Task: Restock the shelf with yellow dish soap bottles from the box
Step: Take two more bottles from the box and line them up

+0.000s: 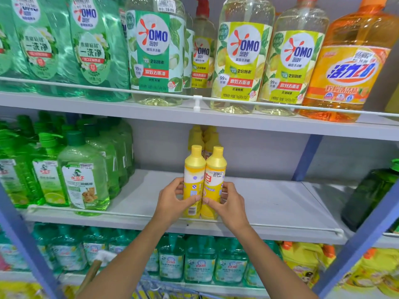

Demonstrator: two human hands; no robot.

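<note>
The two yellow bottles [195, 169] are opaque, smooth plastic with a slight sheen. The green bottles [84, 175] are see-through, glossy plastic. The grey shelf [269, 201] looks matt and smooth, probably painted metal.

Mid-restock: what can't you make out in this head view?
Box: outside the head view's frame.
Rear yellow bottles: count hidden behind the left front bottle, gripped by the left hand, and the right front bottle, gripped by the right hand.
Dark green bottle: partly hidden by the blue upright and the right edge.
</note>
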